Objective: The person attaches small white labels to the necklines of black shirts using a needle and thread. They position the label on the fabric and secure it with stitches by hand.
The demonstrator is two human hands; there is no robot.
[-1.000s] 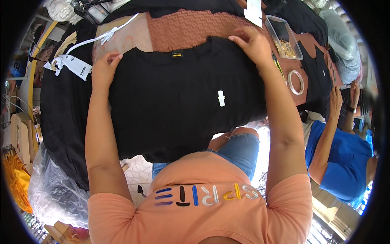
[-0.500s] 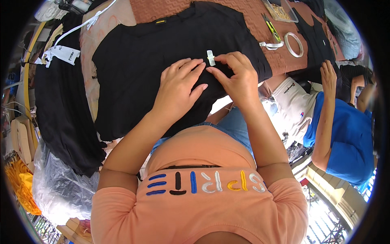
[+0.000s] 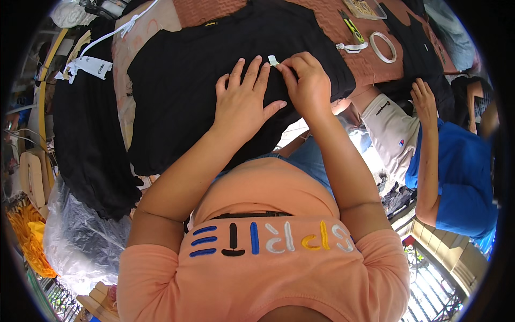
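Head view: black shirt is already spread flat on the counter. Left hand lies open, fingers splayed, pressing the cloth down. Right hand sits just beside it, pinching a small white tag at its fingertips. Looks like the tag bit is mid-way, not finished.

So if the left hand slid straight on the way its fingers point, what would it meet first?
Probably the small white tag pinched by the right hand; the left hand lies flat on the black garment, fingers aimed just beside it.
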